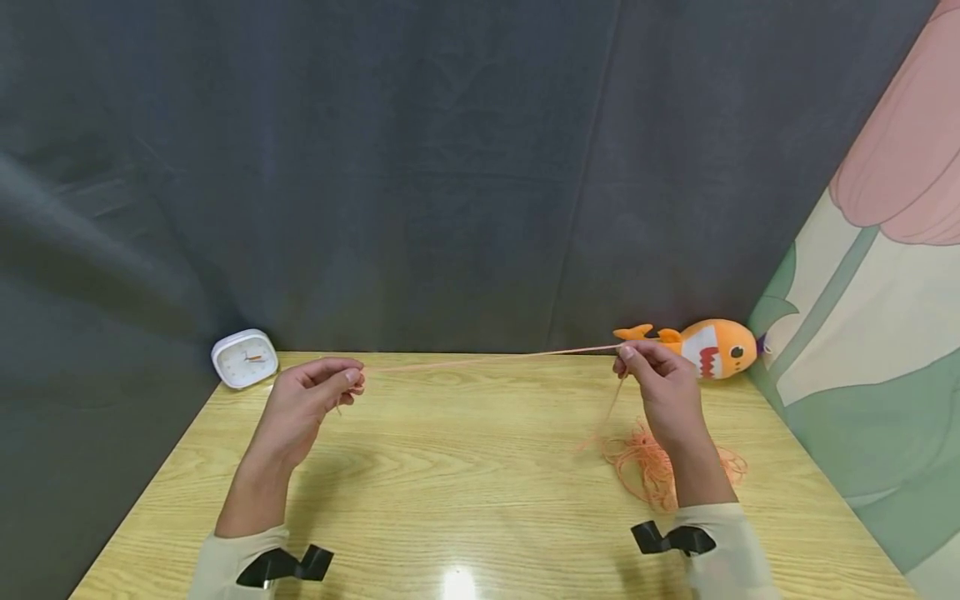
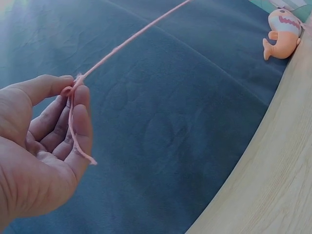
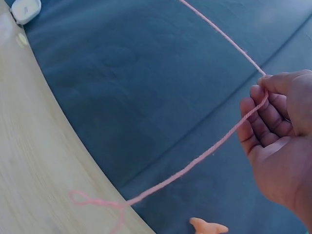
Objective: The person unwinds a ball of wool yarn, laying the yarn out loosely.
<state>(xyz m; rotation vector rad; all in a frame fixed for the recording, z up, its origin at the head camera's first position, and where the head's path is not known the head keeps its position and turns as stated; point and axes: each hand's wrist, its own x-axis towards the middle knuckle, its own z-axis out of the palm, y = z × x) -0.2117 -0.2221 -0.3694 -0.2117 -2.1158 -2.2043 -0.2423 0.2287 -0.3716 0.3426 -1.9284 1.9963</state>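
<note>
While you hold both hands up over the wooden table (image 1: 465, 467), the pink yarn (image 1: 487, 359) runs taut and nearly level between them, its long axis going left to right across the table, just in front of the dark backdrop cloth (image 1: 420, 167). Everything turns on that line: the stretched span lies straight between your two pinches, so either hand can only draw it along that axis.

Your right hand (image 1: 663, 392) pinches the yarn between thumb and forefinger, the other fingers loosely curled. From that pinch the yarn drops down and toward you to the loose heap of yarn (image 1: 652, 462) lying on the table under your right wrist. So the supply sits on your right, well apart from your left hand.

Your left hand (image 1: 311, 400) pinches the free end between thumb and forefinger tip; the left wrist view shows a short tail (image 2: 78, 136) hanging past the fingers.

Behind your right hand, at the table's far edge, lies an orange plush shark (image 1: 705, 346). A small white clock (image 1: 244, 358) stands at the far left corner.
</note>
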